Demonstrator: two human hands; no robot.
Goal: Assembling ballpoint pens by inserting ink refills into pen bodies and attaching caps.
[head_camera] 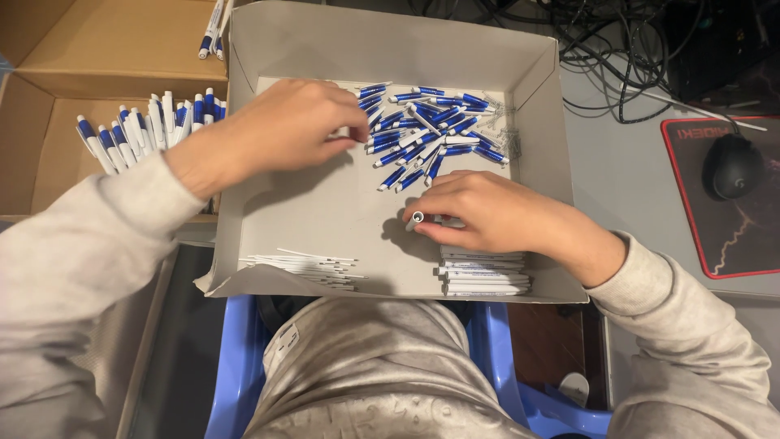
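right hand (487, 213) pinching white barrel (418, 217) by tray (390, 49) front edge, left hand (284, 130) fingers curled on blue caps (431, 130)

A shallow grey cardboard tray (325, 211) rests on the person's lap, and a heap of blue-and-white plastic pen halves (431, 130) lies at its far right. The left hand (284, 130) reaches into the heap's left edge with fingers pinched, while the right hand (487, 213), nearer the tray's front, holds a white pen barrel (418, 218) above a stack of white barrels (483, 275). Thin white refill tubes (305, 268) lie at the tray's front left; left of the tray, a brown cardboard box (49, 154) holds assembled blue-and-white pens (142, 130).
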